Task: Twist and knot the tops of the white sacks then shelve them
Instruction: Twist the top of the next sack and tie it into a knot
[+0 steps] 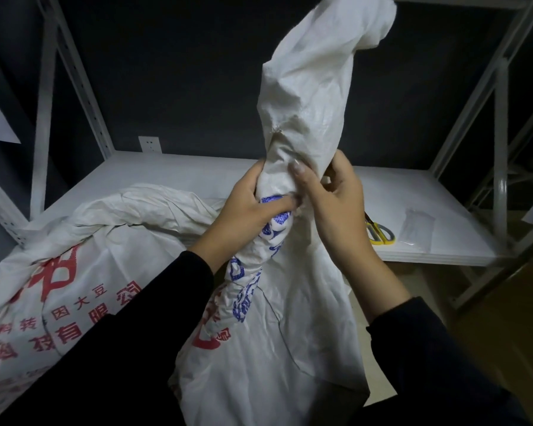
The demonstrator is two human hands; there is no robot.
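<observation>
Site: storeroom | evidence: white slotted-steel rack upright (83, 87) carrying a white shelf board (197, 173) against a dark wall (182, 72) | wall socket (150, 144) just behind board's back edge | printed woven sack (74, 272) on board's left end, second sack (290, 333) at its front | scissors (379, 233) on board's right end

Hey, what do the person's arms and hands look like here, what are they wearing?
Both arms are in long, plain black sleeves. The left sleeve and the right sleeve each end just short of the wrist. The left hand and right hand are bare: no gloves, and no ring or watch shows.
</observation>
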